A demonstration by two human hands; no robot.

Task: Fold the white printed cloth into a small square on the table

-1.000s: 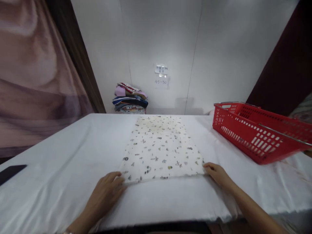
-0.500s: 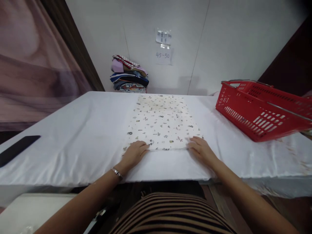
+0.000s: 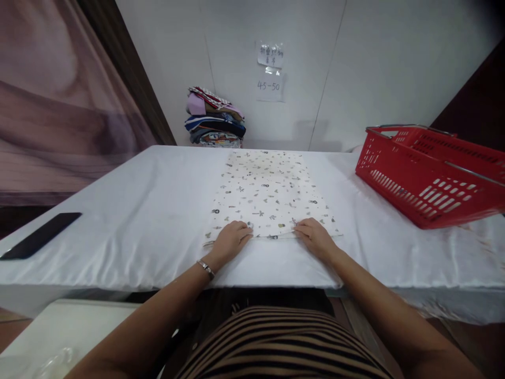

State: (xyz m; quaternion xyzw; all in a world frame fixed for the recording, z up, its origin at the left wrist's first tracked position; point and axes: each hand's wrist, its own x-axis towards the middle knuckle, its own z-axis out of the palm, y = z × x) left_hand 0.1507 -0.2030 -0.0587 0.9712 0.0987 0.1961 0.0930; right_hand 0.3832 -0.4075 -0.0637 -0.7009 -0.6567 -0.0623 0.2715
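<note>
A white cloth point(image 3: 268, 195) printed with small plants and figures lies flat, in a long rectangle, on the white-covered table. At its near edge, left of the middle, my left hand point(image 3: 232, 239) is closed with the fingertips on the edge. My right hand point(image 3: 315, 238) pinches the same edge right of the middle, where the hem is slightly lifted and a layer shows beneath. The fingers of both hands are bent and pressed together on the fabric. A silver bracelet point(image 3: 205, 268) circles my left wrist.
A red plastic basket point(image 3: 414, 184) with metal handles stands on the right of the table point(image 3: 165, 210). A stack of folded cloths point(image 3: 215, 123) rests at the back against the wall. A flat black object point(image 3: 41, 235) lies at the left. Paper signs point(image 3: 270, 87) hang on the wall.
Both hands have moved inward along the cloth's near edge, closer together. My right hand has gone from resting with spread fingers to pinching the hem. The view has shifted slightly.
</note>
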